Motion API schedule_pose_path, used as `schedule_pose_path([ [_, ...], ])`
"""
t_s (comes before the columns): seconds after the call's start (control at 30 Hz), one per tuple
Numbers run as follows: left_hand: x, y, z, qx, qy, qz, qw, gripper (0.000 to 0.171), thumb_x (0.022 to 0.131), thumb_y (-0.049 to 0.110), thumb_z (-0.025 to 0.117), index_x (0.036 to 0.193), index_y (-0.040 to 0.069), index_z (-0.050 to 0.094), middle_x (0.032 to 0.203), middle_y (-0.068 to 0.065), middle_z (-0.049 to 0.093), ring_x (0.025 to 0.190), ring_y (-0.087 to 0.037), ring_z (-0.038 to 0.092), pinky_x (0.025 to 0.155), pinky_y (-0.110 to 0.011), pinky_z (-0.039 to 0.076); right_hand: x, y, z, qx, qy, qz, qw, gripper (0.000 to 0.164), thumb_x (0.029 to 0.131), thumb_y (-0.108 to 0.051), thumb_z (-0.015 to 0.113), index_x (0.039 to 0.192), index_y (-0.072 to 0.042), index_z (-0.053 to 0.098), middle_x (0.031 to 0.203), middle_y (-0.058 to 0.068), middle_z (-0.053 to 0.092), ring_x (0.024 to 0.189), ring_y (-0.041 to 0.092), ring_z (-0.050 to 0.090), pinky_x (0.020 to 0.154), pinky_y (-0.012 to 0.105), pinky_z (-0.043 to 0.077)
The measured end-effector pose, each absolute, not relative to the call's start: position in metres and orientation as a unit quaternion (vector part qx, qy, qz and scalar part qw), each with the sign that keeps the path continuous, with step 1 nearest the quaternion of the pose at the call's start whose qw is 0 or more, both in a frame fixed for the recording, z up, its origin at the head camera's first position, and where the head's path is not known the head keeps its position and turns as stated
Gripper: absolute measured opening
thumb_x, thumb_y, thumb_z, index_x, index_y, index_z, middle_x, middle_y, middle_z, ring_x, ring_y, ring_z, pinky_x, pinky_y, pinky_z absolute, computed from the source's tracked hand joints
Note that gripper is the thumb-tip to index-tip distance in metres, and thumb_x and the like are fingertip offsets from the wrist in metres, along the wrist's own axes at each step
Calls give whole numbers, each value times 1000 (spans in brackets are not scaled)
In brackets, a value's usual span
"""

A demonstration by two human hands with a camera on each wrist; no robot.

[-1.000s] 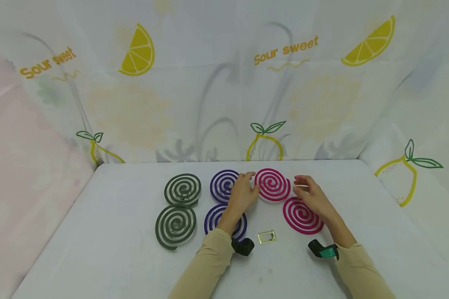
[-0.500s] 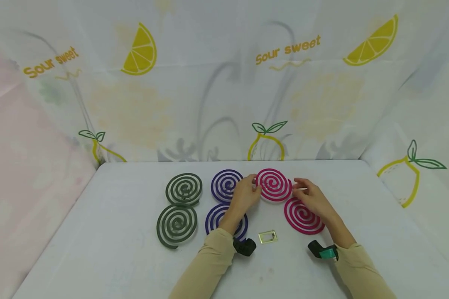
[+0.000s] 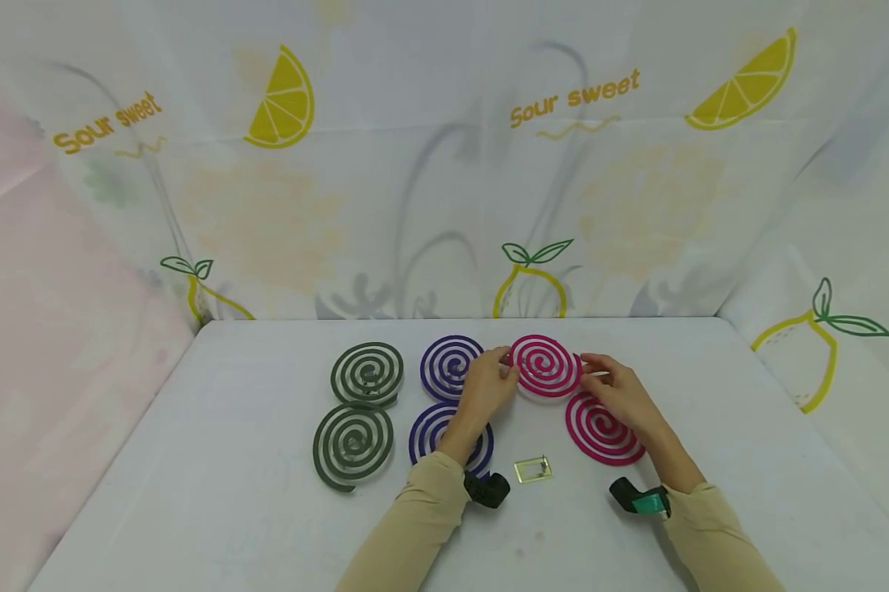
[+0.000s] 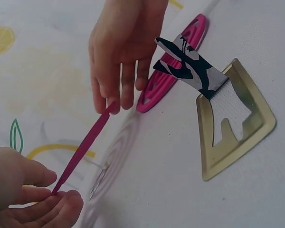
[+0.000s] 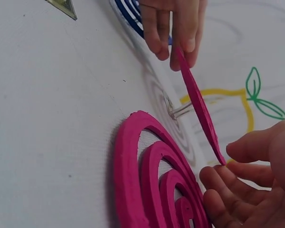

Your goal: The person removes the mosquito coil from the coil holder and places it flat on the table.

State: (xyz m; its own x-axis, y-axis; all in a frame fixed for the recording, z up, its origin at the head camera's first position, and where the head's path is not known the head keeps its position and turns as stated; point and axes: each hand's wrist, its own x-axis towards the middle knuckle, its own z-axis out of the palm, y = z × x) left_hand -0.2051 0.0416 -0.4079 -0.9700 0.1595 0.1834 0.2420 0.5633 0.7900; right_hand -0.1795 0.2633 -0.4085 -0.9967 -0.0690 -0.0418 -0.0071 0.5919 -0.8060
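A pink mosquito coil [image 3: 542,363] hangs above the table's back, seen edge-on in both wrist views. My left hand [image 3: 484,386] pinches its left edge between thumb and fingers, and my right hand [image 3: 617,395] pinches the right edge. Behind the raised coil, a thin metal prong [image 5: 183,111] stands up over the coil's shadow; whether it touches the coil I cannot tell. Just below my right hand lies a second pink coil [image 5: 128,166]. Nearer the front is a gold-coloured metal coil stand [image 4: 263,123], a rectangular frame with its prong bent up.
To the left are two dark blue coils [image 3: 455,367], the front one partly under my left forearm. Farther left are two dark green coils [image 3: 368,373], edges overlapping. Both wrists carry black camera mounts [image 3: 488,490]. A lemon-print cloth wall [image 3: 444,205] rises behind the table.
Both hands have closed in on the upper pink coil; their fingertips were apart from its edges one second ago. The whole head view has shifted slightly. The other coils lie as before.
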Motion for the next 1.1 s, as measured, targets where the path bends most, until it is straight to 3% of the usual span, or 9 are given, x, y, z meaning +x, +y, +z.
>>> schedule_pose_path([
  [0.33, -205, 41, -410, -111, -869, -480, 51, 35, 88, 10, 64, 121, 0, 61, 104, -14, 69, 78, -15, 67, 64, -19, 51, -178, 261, -414, -24, 878, -478, 12, 46, 97, -17, 53, 139, -2, 41, 125, 23, 52, 105, 32, 59, 76, 19, 52],
  [0.53, -205, 41, -409, -106, -862, -494, 49, 36, 87, 9, 65, 122, -2, 61, 105, -15, 68, 79, -16, 69, 62, -18, 52, -177, 259, -410, -4, 862, -506, 20, 48, 98, -21, 52, 141, -5, 39, 128, 22, 50, 100, 25, 63, 79, 17, 52],
  [0.8, -205, 41, -408, -87, -862, -499, 23, 36, 87, 11, 64, 121, -1, 62, 109, -15, 69, 81, -15, 70, 68, -20, 52, -175, 259, -406, 27, 846, -528, 69, 52, 98, -26, 50, 144, -7, 36, 132, 21, 47, 103, 17, 65, 87, 18, 51],
  [1.1, -206, 42, -408, -101, -872, -479, 26, 33, 87, 12, 63, 118, 2, 64, 106, -13, 70, 70, -6, 64, 76, -25, 52, -176, 261, -404, 16, 839, -540, 65, 50, 99, -24, 50, 143, -5, 36, 130, 22, 47, 99, 15, 66, 86, 19, 52],
])
